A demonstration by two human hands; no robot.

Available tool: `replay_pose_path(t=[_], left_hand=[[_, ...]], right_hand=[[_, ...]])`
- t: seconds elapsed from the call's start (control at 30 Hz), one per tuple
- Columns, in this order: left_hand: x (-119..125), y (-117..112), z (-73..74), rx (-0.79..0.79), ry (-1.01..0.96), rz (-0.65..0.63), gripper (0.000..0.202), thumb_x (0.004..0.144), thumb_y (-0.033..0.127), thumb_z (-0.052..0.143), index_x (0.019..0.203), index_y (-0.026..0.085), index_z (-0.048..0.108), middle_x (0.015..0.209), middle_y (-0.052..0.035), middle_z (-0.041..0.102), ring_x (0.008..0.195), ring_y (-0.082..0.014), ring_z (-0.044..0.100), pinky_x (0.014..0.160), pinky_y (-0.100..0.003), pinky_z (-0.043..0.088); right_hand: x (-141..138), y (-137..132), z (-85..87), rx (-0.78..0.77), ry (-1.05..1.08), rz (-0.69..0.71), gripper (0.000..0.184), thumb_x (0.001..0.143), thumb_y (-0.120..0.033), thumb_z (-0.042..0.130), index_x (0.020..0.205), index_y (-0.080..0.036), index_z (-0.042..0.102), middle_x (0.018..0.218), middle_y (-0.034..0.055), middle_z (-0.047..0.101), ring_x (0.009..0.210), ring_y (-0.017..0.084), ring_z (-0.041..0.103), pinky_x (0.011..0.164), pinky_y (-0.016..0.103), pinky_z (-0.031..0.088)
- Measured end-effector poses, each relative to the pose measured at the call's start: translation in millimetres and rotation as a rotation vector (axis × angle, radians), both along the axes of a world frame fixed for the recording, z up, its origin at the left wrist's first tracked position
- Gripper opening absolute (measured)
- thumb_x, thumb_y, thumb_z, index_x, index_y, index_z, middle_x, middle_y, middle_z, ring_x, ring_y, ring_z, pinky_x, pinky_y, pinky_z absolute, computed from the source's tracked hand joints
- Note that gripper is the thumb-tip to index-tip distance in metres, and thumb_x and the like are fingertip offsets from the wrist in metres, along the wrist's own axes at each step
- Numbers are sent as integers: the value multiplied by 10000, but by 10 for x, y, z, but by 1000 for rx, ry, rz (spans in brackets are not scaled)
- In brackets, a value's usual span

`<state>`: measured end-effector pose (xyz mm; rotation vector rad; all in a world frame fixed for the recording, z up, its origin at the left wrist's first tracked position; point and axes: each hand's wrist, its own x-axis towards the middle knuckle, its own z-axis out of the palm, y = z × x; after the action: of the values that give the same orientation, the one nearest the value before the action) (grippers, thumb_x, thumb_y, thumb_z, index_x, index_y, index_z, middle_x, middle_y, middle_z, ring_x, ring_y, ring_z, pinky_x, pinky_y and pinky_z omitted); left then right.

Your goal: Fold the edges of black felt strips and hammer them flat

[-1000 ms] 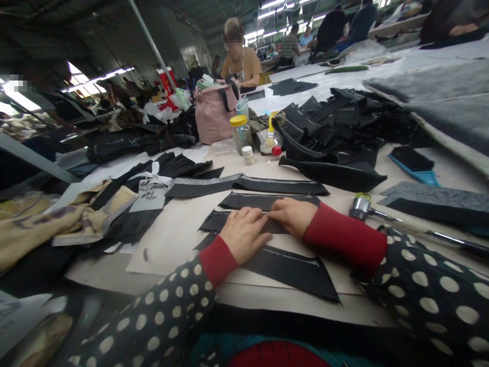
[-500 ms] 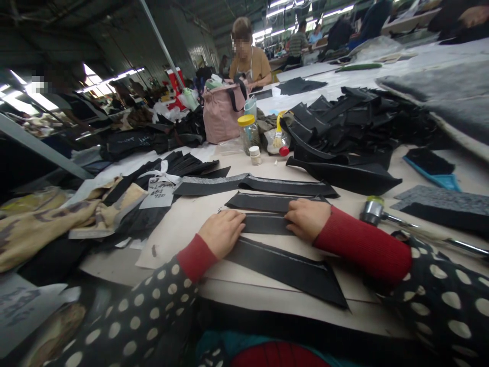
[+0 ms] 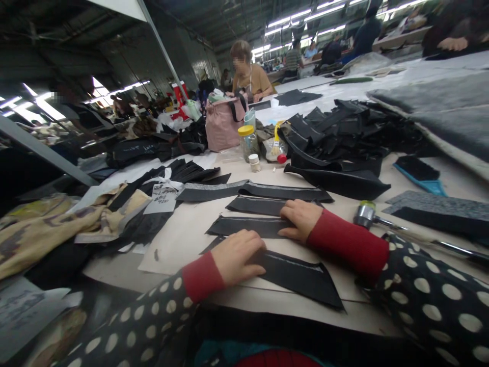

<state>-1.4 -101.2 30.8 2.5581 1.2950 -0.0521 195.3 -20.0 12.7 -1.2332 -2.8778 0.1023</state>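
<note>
The left hand [image 3: 239,257] lies flat, fingers spread, on the lower black strip [image 3: 301,275], and the right hand [image 3: 300,219] lies flat on the middle strip [image 3: 244,227]; neither pinches. Keep both palms open and press evenly, holding each strip smooth against the table [image 3: 362,300].

A long factory hall runs back under a dark ceiling [image 3: 214,25] hung with rows of fluorescent tube lights [image 3: 301,18]. A pale steel post [image 3: 162,48] stands before the ribbed metal wall [image 3: 191,63], and long white worktables [image 3: 305,84] stretch toward the far end.
</note>
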Motion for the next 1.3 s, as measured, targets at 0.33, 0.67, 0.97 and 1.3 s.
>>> replay_pose_path(t=[0.33, 0.67, 0.97, 1.3], left_hand=[[104, 114, 41, -205, -9, 74, 286, 657, 321, 648, 823, 188, 457, 857, 0, 511, 793, -154, 482, 658, -238, 370], [4, 396, 84, 38, -87, 66, 227, 716, 230, 559, 937, 198, 518, 897, -18, 532, 844, -164, 494, 747, -273, 390], [-74, 542, -31, -82, 23, 98, 198, 730, 334, 542, 863, 188, 542, 829, -5, 556, 758, -151, 512, 658, -243, 395], [131, 1157, 140, 66, 41, -1, 255, 742, 275, 532, 970, 161, 547, 927, -48, 559, 860, -176, 512, 756, -266, 395]], right_hand=[[9, 42, -66, -191, 108, -76, 368, 655, -458, 594, 870, -168, 526, 863, 63, 591, 767, 202, 554, 635, 275, 392], [28, 61, 34, -537, 266, 172, 321, 797, -274, 444, 1064, -145, 567, 1001, 68, 609, 898, 182, 549, 767, 253, 397], [85, -93, 272, -614, 199, 149, 447, 789, -452, 429, 1083, -143, 560, 1004, 75, 609, 854, 187, 561, 722, 253, 414], [271, 295, 188, -68, 84, -70, 301, 791, -308, 434, 1008, -178, 597, 951, 83, 608, 889, 201, 551, 730, 268, 390]])
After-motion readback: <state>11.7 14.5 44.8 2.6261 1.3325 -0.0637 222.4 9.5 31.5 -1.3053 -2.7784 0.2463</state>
